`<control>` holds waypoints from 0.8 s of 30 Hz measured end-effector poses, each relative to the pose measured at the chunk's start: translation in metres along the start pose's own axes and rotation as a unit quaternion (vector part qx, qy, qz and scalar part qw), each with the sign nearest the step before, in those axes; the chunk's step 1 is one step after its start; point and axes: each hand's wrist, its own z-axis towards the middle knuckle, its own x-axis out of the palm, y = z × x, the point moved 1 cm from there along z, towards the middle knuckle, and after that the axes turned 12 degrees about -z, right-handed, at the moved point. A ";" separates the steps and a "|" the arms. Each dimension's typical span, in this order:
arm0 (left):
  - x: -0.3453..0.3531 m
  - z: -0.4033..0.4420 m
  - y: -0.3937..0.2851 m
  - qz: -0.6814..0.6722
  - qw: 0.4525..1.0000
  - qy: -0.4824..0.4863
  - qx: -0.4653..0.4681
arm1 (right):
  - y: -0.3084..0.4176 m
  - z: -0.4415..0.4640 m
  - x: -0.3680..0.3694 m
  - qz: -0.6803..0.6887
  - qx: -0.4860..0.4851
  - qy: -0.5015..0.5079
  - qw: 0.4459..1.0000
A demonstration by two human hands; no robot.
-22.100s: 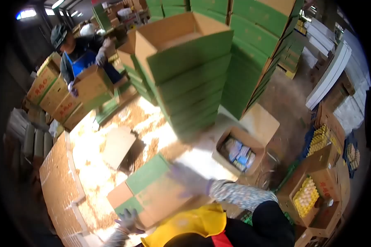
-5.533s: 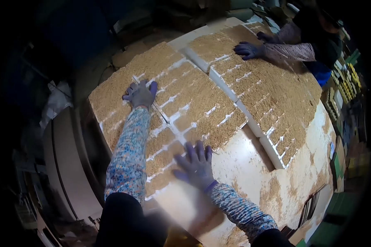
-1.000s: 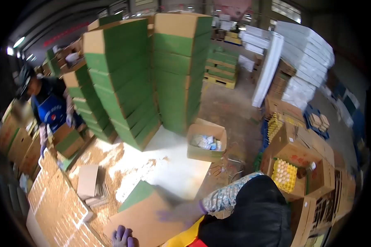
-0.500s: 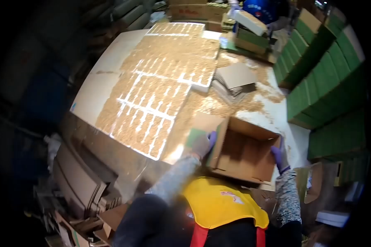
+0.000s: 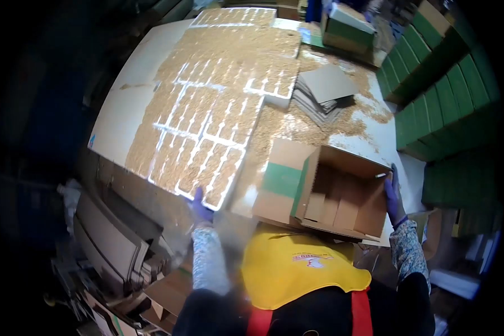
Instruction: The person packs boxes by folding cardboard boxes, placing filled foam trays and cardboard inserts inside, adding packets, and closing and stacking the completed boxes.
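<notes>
An open cardboard box [image 5: 347, 193] with green sides stands at the front of the table, its inside facing up. My right hand [image 5: 395, 197] is closed on the box's right wall, fingers outside and thumb near the rim. At the near corner of a white foam tray [image 5: 210, 168] covered in sawdust-like material, my left hand [image 5: 200, 210] touches the edge; whether its fingers grip is blurred. Beside the box on its left lies a flat cardboard piece with a green band [image 5: 280, 176]. Several more filled trays extend behind.
A pile of cardboard sheets [image 5: 327, 84] lies on the table behind the box. Stacks of green boxes [image 5: 442, 106] rise at the right. Across the table a person's gloved hands [image 5: 372, 8] are near a box holding a white tray [image 5: 350, 17]. Folded cardboard [image 5: 109, 235] leans at lower left.
My left hand has left the box's left side and moved left to the tray's near corner. My right hand stays at the box. The view has shifted slightly.
</notes>
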 end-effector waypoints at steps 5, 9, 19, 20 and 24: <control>0.047 -0.057 -0.097 0.059 0.958 0.232 -0.158 | -0.044 -0.002 -0.015 -0.024 -0.085 -0.072 0.993; 0.144 -0.111 -0.146 0.149 0.904 0.329 -0.227 | 0.004 -0.010 -0.028 0.072 0.005 -0.055 0.996; 0.296 -0.261 -0.001 0.432 0.744 0.444 -0.251 | -0.014 0.006 -0.027 0.061 0.047 -0.084 0.994; 0.296 -0.272 0.017 0.462 0.732 0.432 -0.254 | -0.013 0.002 -0.033 0.054 0.043 -0.075 0.995; 0.260 -0.259 0.075 0.508 0.681 0.451 -0.273 | -0.014 -0.012 -0.052 0.074 0.034 -0.036 0.996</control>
